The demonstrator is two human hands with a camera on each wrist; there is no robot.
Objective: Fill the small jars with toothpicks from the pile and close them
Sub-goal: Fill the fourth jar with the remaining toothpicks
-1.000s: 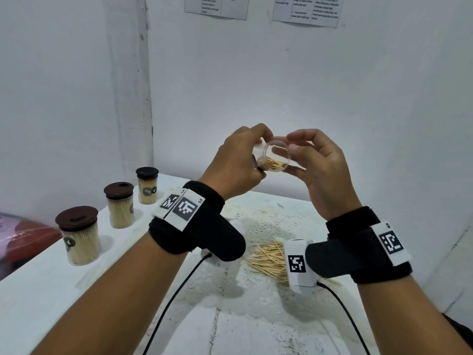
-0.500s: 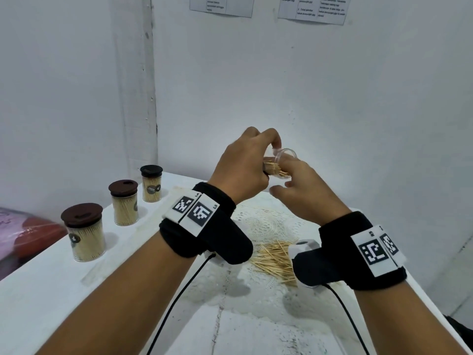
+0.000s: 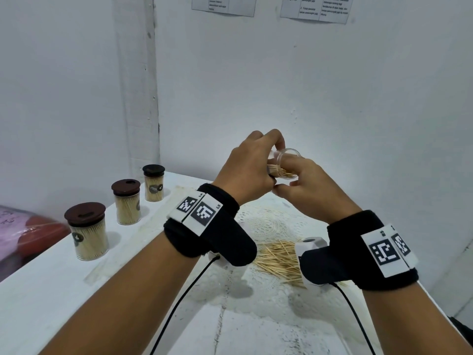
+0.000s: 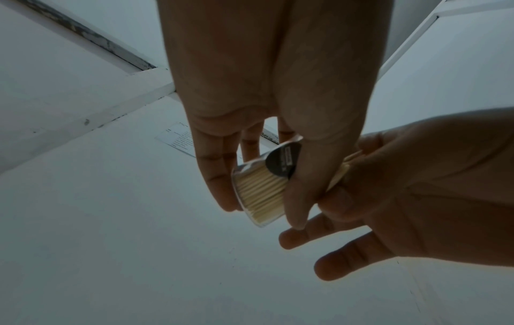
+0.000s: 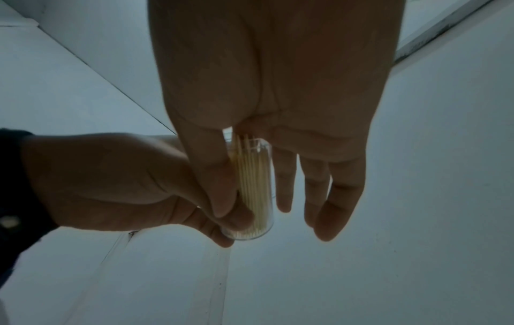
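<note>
Wall papers cut off above, print unreadable

Your left wristband tag reads "L5" on its edge. Your right wristband tag shows "R5". The two wall sheets above your hands carry print too small to read, as do the jar labels.

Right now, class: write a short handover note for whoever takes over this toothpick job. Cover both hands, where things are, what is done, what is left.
Left hand grips the open clear jar, tilted in the air, partly filled with toothpicks.
Right hand has its forefinger in the jar mouth and thumb outside; other fingers loose.
Toothpick pile lies on the table.
Done: three capped jars stand full at the left.
Left: top up this jar and cap it; its lid is not visible.
</note>
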